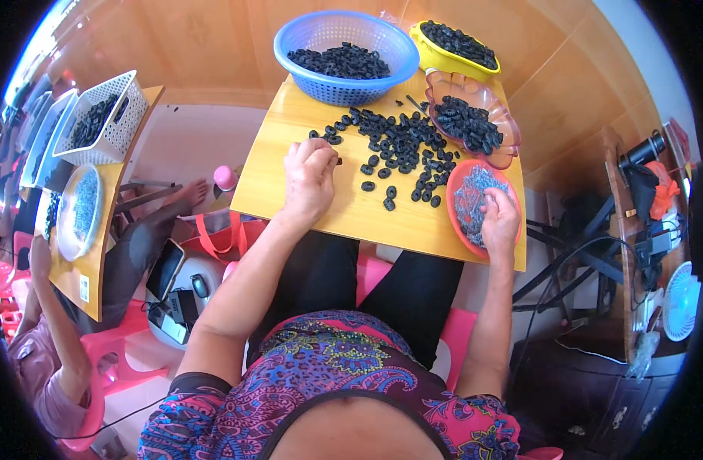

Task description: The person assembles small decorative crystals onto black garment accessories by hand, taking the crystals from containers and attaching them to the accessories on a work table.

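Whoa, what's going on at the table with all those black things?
Someone is working with small black pieces at a table. The left hand seems to be pinching a dark bit. The right hand is at a red dish of thin grey bits; whether it holds any, I can't tell. Loose black pieces lie on the table, with more in a blue basket, a yellow tub and a bowl.

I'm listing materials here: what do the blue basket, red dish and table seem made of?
Blue basket: likely plastic, slightly glossy; moulded-looking holes. Red dish: probably smooth plastic, from its even colour. Table: wood or laminate, satin; its smooth yellow top fits either.
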